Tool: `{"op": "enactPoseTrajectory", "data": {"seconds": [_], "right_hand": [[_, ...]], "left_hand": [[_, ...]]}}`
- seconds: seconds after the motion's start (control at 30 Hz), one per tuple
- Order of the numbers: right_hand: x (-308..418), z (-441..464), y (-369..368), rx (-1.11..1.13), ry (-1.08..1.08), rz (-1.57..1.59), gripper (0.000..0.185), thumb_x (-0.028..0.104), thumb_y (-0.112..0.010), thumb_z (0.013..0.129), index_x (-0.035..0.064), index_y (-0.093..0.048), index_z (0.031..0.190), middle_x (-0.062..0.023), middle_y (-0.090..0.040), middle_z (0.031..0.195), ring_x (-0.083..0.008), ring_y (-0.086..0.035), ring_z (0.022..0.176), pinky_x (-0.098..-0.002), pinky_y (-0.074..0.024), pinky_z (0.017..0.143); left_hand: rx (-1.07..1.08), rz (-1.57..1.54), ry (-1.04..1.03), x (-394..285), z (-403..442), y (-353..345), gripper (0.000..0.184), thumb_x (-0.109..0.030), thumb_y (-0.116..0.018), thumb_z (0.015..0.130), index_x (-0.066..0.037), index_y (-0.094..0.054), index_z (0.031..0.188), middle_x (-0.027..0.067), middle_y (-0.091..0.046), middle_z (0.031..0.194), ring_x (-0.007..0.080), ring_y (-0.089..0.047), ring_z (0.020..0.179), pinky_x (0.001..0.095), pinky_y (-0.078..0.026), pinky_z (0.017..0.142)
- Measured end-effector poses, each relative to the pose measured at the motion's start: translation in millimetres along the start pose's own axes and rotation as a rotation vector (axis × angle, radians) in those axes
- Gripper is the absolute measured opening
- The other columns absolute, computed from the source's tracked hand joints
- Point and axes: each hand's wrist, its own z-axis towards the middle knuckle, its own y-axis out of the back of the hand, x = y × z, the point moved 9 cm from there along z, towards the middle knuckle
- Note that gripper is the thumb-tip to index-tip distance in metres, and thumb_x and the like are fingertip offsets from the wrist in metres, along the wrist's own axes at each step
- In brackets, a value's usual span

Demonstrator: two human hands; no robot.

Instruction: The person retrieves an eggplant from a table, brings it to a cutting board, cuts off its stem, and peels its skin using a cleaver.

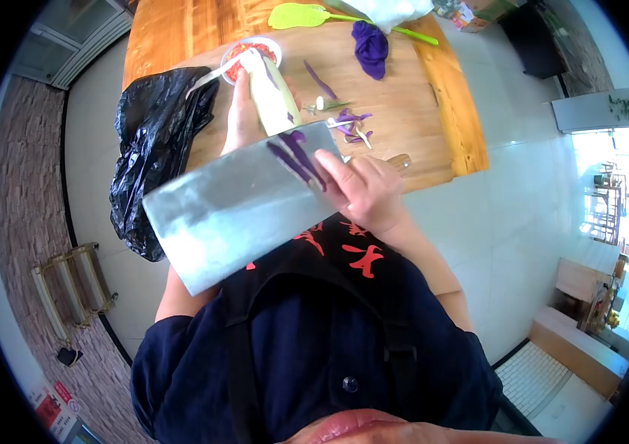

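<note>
Head view. Left hand [242, 118]: fingers wrapped around pale peeled eggplant [273, 96], thumb along its left side, fingertips partly visible at right side. Eggplant in front of cutting board [407, 103], upper end overlapping bowl [279, 52] in view. Board on wooden counter [464, 126]. Right hand [368, 194]: fingers closed on cleaver [229, 211], index finger extended against blade face, beside purple peel strips [293, 157]. Blade overlaps eggplant's lower end; contact cannot be told.

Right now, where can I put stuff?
The board is bare right of the purple bundle and peelings. The table is free far left, between the black bag and green swatter. Crowded around the bowl and pale vegetable.
</note>
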Motion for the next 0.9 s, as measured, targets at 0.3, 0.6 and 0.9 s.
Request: {"op": "enactPoseTrajectory", "data": {"seconds": [0.3,0.6,0.9], "right_hand": [[10,2,-1,0.074,0.012,0.059,0.042,0.012,-0.072,0.07,0.0117,-0.066,0.111,-0.0001,-0.035,0.06,-0.015,-0.039,0.047,-0.0293,-0.0323,0.042],[0,3,-1,0.032,-0.059,-0.009,0.038,0.008,-0.073,0.069,0.0116,-0.068,0.107,0.0001,-0.034,0.059,-0.0145,-0.038,0.046,-0.0287,-0.0314,0.041],[-1,4,5,-0.04,0.009,-0.033,0.04,0.009,-0.072,0.068,0.0122,-0.068,0.108,0.0005,-0.033,0.059,-0.0143,-0.039,0.046,-0.0282,-0.0333,0.042]], "left_hand": [[0.01,0.123,-0.081,-2,-2,1,0.058,-0.054,-0.032,0.096,-0.002,-0.056,0.105,0.0125,-0.062,0.083,0.0271,-0.062,0.069,0.0398,-0.052,0.061],[-0.037,0.083,-0.011,9,-5,4,0.055,-0.052,-0.036,0.095,-0.002,-0.057,0.106,0.0147,-0.064,0.082,0.0268,-0.063,0.068,0.039,-0.052,0.061],[-0.078,0.098,-0.041,18,-15,-4,0.053,-0.051,-0.045,0.093,-0.002,-0.057,0.109,0.0147,-0.065,0.085,0.0255,-0.064,0.071,0.0381,-0.053,0.063]]}}
